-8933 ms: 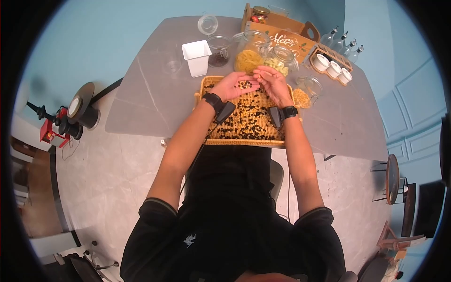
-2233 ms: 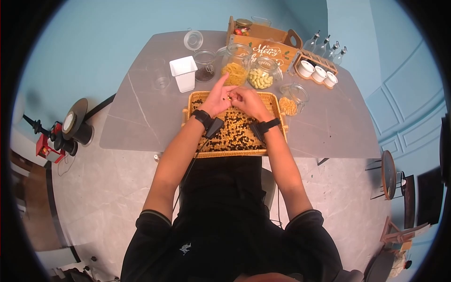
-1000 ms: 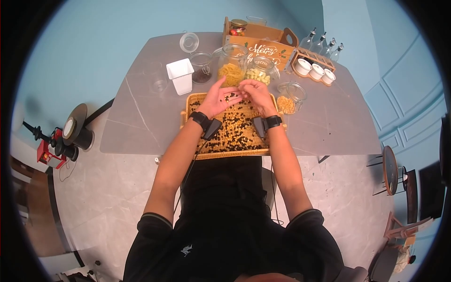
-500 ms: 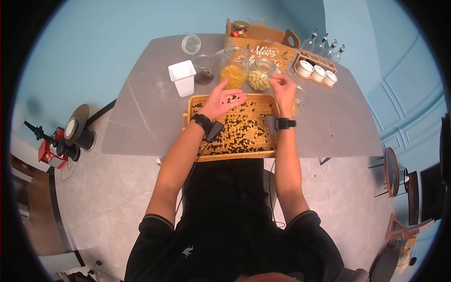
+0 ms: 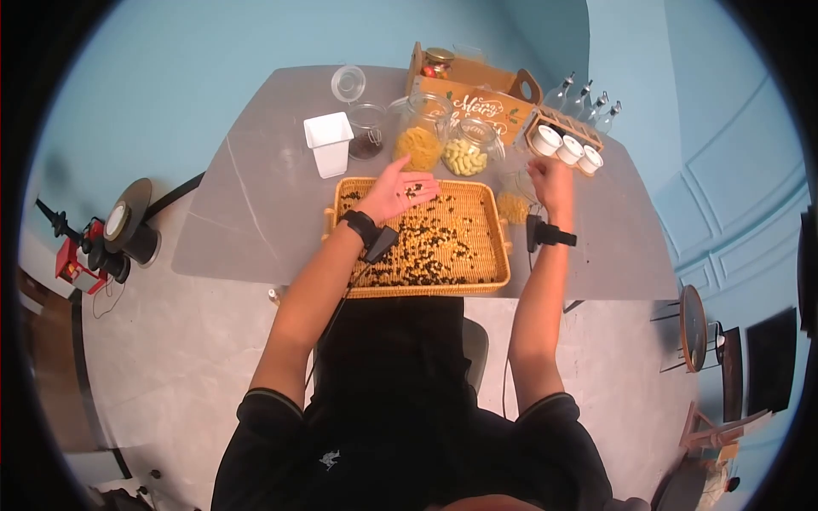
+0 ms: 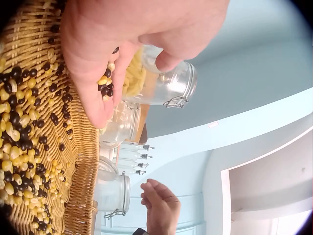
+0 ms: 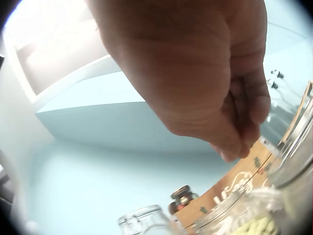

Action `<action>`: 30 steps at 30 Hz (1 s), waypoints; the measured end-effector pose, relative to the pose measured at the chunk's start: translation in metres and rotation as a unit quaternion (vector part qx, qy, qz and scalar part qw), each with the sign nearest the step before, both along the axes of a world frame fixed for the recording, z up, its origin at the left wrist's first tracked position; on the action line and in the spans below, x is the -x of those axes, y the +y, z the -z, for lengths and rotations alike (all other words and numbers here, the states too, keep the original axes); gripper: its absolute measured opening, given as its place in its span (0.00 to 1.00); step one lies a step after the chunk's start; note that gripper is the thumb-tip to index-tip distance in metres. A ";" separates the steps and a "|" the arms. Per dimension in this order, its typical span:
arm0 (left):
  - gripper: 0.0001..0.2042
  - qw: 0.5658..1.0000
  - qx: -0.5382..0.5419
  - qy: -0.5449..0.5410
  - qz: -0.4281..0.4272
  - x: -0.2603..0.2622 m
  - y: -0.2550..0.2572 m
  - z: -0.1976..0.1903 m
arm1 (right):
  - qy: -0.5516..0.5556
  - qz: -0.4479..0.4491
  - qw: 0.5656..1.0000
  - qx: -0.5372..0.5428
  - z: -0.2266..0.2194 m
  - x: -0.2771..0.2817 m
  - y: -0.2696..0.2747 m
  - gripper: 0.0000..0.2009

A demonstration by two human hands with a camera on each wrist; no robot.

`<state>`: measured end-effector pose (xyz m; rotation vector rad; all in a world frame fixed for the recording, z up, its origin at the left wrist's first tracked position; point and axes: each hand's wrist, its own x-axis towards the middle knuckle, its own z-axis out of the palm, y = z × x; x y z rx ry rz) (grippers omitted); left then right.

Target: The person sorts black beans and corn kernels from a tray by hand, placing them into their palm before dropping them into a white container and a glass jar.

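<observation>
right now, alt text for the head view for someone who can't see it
A human left grip, palm up, cradles black and yellow beans above a wicker tray scattered with more. The curled right grip is near a glass jar of yellow kernels; other jars stand behind the tray.

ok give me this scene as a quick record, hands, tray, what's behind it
left hand: palm up over the tray, a few seeds on it
right hand: raised beside the small jar, fingertips together; anything pinched can't be made out
tray: wicker, strewn with mixed black and yellow seeds
small jar: right of the tray, yellow bits inside
behind tray: white tub, dark-filled jar, pasta jar, jar of pale green pieces
</observation>
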<state>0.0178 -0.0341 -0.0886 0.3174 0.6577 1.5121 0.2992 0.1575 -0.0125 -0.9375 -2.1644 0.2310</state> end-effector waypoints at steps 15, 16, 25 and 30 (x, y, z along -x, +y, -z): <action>0.38 0.997 -0.061 -0.018 0.032 0.022 0.015 0.031 | -0.034 -0.342 0.914 0.217 0.047 0.138 -0.110 0.15; 0.38 0.998 -0.053 -0.006 0.038 0.020 0.012 0.031 | -0.035 -0.340 0.914 0.218 0.052 0.137 -0.110 0.15; 0.33 0.999 -0.037 0.023 0.031 0.008 0.008 0.019 | -0.020 -0.331 0.935 0.126 0.069 0.140 -0.105 0.13; 0.32 0.999 -0.014 0.034 0.003 0.001 0.006 0.013 | -0.020 -0.328 0.938 0.110 0.068 0.140 -0.109 0.12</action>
